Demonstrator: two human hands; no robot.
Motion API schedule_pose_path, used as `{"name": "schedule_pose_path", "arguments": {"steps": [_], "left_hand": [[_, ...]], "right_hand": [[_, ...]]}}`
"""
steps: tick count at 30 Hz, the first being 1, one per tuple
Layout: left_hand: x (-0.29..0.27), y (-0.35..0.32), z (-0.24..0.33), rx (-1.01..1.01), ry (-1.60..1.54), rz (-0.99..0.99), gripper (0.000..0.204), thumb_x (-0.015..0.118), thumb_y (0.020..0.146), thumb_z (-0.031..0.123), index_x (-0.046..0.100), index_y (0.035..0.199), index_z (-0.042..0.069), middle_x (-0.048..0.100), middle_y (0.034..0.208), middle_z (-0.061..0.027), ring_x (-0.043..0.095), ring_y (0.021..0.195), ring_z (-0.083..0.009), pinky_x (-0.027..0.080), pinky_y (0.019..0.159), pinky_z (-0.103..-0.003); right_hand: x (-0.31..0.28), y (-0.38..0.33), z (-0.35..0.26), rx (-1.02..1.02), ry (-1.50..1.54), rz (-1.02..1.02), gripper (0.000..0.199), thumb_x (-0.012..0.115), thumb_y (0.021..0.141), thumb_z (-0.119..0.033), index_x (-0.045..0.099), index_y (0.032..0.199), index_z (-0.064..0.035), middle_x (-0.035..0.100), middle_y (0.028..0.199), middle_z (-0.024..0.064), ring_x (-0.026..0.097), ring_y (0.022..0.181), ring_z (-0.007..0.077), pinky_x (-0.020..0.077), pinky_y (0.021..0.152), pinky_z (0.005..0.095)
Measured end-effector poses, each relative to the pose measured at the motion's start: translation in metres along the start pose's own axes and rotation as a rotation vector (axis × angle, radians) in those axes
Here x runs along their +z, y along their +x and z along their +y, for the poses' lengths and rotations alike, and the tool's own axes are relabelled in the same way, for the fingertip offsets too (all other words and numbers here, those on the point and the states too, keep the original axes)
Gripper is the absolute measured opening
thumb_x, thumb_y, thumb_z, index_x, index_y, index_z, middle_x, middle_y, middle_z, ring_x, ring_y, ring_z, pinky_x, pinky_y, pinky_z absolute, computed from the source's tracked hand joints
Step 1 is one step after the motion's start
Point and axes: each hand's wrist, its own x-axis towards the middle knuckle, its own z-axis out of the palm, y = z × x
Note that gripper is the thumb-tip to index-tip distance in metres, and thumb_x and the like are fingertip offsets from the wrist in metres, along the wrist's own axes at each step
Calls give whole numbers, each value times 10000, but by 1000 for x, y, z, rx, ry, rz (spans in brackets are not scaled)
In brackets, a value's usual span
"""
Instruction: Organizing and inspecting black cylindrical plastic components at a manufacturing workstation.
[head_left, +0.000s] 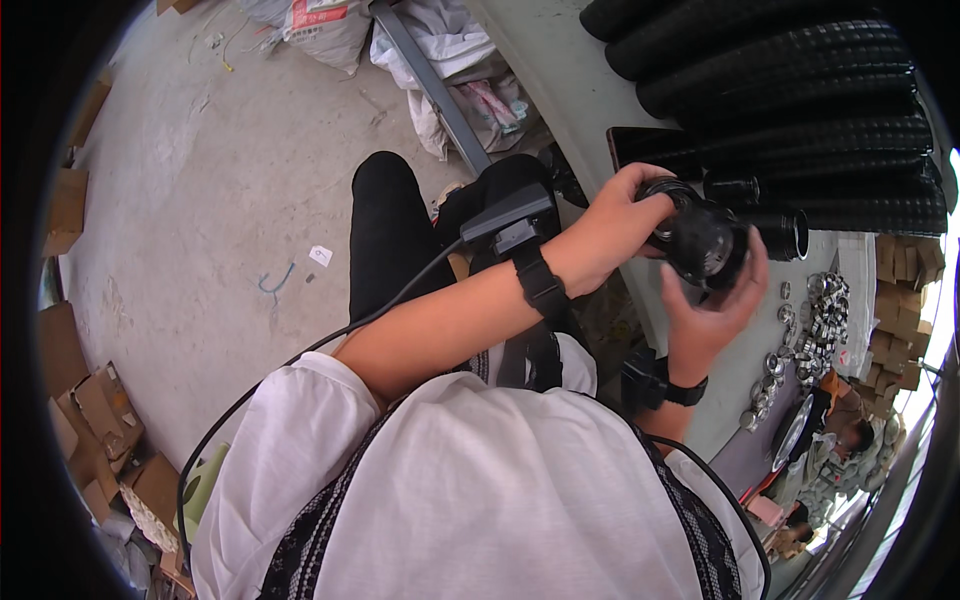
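Note:
Above the right-hand table, both hands are closed round a shiny black cylindrical piece. My left hand grips its far left end, where dark rings or ridges show beside the thumb. The fingers and thumb of my right hand curve round its near right side. The exact kind of the piece cannot be made out, and the fingers hide part of it. Just beyond lie a small black cylinder and a black tube with an open round end.
Long black ribbed tubes are stacked on the table at the far right. Many shiny metal rings lie farther right. Cardboard boxes stand at the left, and white sacks lie on the floor. Another person is at the right.

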Motion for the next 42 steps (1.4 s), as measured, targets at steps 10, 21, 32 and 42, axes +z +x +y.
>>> {"name": "schedule_pose_path", "arguments": {"steps": [10, 21, 32, 42], "left_hand": [[1, -11, -6, 105, 84, -235, 531, 643, 890, 222, 414, 1304, -19, 543, 1191, -87, 529, 1091, -126, 421, 953, -265], [-10, 3, -15, 311, 462, -167, 660, 656, 854, 223, 311, 1377, 17, 476, 1285, -155, 447, 1216, -235, 386, 988, -333], [-5, 48, -55, 754, 1030, -193, 827, 741, 658, 223, 361, 1360, 10, 502, 1265, -217, 461, 1196, -378, 379, 999, -411], [-14, 65, -62, 625, 975, -293, 738, 784, 634, 204, 448, 1266, 25, 566, 1159, -198, 541, 1081, -371, 436, 927, -407]], "right_hand": [[7, 4, 0, 5, -48, -70, 823, 798, 609, -57, 404, 1332, -43, 489, 1289, 137, 488, 1195, 280, 376, 1021, 370], [-9, 15, 22, 135, -32, 363, 708, 773, 745, -83, 393, 1337, 0, 457, 1275, 156, 480, 1156, 232, 386, 1003, 346], [1, -6, 39, 110, -431, 281, 696, 746, 784, -216, 406, 1362, -34, 430, 1319, 185, 425, 1199, 306, 321, 1026, 409], [-82, -54, 110, 325, -701, 443, 640, 677, 824, -211, 385, 1359, -17, 449, 1335, 141, 449, 1158, 284, 321, 1017, 405]]}}
